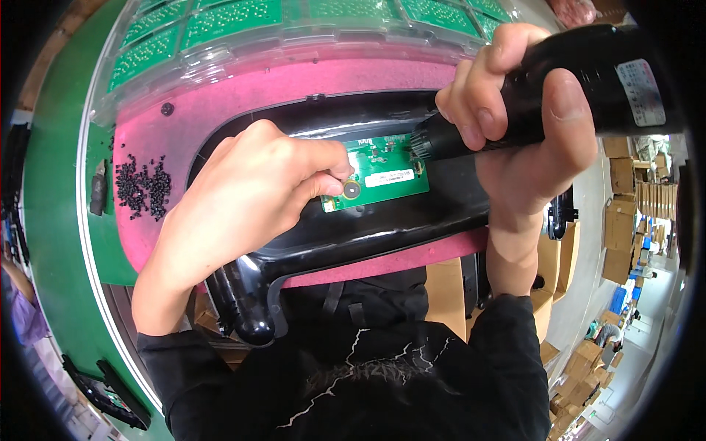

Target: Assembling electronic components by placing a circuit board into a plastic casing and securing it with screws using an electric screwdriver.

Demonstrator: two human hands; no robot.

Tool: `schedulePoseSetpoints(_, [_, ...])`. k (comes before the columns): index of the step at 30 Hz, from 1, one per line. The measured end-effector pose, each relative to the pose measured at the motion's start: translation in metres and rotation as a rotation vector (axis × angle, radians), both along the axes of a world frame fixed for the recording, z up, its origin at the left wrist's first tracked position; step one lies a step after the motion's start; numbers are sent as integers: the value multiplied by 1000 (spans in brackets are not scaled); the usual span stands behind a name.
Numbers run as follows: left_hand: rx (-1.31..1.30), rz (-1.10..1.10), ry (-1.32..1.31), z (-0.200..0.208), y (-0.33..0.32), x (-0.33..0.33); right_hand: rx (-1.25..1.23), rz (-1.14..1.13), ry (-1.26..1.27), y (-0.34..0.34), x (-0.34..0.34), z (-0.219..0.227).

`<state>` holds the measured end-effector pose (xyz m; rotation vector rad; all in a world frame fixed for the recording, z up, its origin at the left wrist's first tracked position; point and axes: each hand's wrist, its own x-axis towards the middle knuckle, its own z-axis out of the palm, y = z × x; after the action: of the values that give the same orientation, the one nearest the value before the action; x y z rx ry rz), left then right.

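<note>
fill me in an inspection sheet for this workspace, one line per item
Surface: pink mat on a green bench.
Job's things: green circuit board lying in a black housing; nose of the black handheld tool at the board's right end, contact unclear.
Clutter: pile of small black pieces at left; clear plastic tray with green boards behind.
Hands: left hand at the board's left end, thumb and forefinger drawn together, anything pinched hidden; right hand wrapped around the tool.
Cables: nothing seen.
Surroundings: cardboard boxes at right; another person's purple sleeve at far left.
</note>
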<state>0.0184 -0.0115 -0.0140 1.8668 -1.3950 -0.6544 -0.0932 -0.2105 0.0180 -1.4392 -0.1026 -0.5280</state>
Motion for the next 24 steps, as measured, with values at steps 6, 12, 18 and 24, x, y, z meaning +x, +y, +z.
schedulePoseSetpoints(6, [-41, 5, -16, -2, 5, -2, -31, -132, -45, 13, -1, 4])
schedulePoseSetpoints(12, [-311, 19, 69, -2, 4, -2, 80, 276, -331, 12, -24, 34])
schedulePoseSetpoints(18, [-356, -11, -66, 0, 9, 1, 15, 317, -267, 20, -19, 41])
schedulePoseSetpoints(24, [-396, -2, -127, 0, 11, 1, -75, 355, -287, 22, -9, 36])
